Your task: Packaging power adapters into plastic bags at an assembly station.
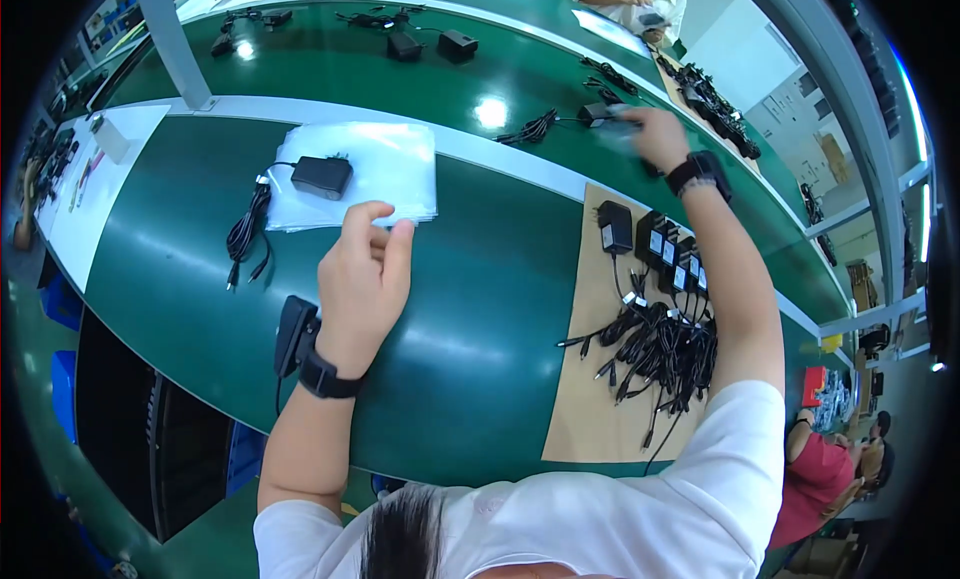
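My left hand point(362, 289) hovers by the near edge of a stack of clear plastic bags point(400, 159). Its fingers are curled, thumb and forefinger slightly apart, and nothing shows between them. On the stack lies a black power adapter point(322, 177), its bundled cable point(245, 229) trailing off the left side. Stretched far right, past the pale table rail, my right hand point(660, 139) has its fingers closed on a blurred clear plastic bag point(622, 129). Beside that bag is a black adapter point(592, 114) with a coiled cable point(535, 129); whether it is inside cannot be made out.
Brown cardboard point(575, 409) at right carries several adapters point(615, 227) and a heap of black cables point(660, 354). More adapters point(458, 45) lie on the far green surface point(300, 64). A metal post point(172, 44) rises at left. Across the bench, a person point(640, 4) handles something.
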`<action>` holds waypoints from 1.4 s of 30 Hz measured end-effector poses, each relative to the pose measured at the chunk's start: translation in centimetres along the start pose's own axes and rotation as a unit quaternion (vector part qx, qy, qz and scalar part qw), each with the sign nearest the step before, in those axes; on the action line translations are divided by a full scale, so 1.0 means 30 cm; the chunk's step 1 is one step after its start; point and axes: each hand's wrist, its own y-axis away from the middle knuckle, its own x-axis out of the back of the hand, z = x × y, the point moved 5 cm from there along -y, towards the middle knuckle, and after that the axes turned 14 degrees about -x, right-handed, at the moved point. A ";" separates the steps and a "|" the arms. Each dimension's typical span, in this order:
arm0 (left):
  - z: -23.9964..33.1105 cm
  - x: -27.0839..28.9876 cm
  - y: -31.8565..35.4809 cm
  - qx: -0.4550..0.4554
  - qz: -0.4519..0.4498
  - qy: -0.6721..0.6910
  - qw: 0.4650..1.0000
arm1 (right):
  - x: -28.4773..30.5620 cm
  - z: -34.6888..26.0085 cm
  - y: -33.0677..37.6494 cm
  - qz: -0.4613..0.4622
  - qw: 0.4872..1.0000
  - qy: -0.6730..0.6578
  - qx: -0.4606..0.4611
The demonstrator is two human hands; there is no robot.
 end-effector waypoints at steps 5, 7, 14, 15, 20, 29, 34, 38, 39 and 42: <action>0.079 0.015 -0.018 -0.119 0.025 -0.060 0.991 | -0.230 0.722 -0.142 0.008 0.940 0.255 -0.227; 0.049 -0.007 -0.022 -0.141 0.024 -0.081 0.986 | -0.321 0.825 -0.156 -0.004 0.937 0.245 -0.248; 0.052 -0.033 -0.009 -0.136 -0.007 -0.094 0.986 | -0.267 0.295 -0.276 -0.020 0.994 0.062 -0.090; 0.061 -0.049 -0.013 -0.157 -0.008 -0.083 0.984 | -0.306 0.284 -0.287 0.027 1.000 0.002 0.015; 0.057 -0.049 0.002 -0.208 0.001 -0.122 0.971 | -0.544 0.172 -0.340 -0.070 0.980 -0.052 -0.181; 0.029 -0.002 0.037 -0.016 0.000 0.042 0.999 | -0.004 -0.225 -0.112 -0.155 0.824 -0.539 -0.082; -0.028 -0.131 0.063 0.222 -0.022 0.574 0.788 | 0.196 -0.559 0.357 -0.178 0.862 -0.437 0.184; 0.022 -0.109 0.034 0.273 0.015 0.645 0.713 | 0.088 -0.664 0.681 -0.343 0.803 -0.459 0.164; 0.032 -0.103 0.021 0.252 0.025 0.698 0.669 | 0.066 -0.661 0.701 -0.373 0.705 -0.594 0.111; 0.052 -0.049 0.009 0.188 0.081 0.761 0.615 | -0.027 -0.644 0.749 -0.427 0.567 -0.705 0.007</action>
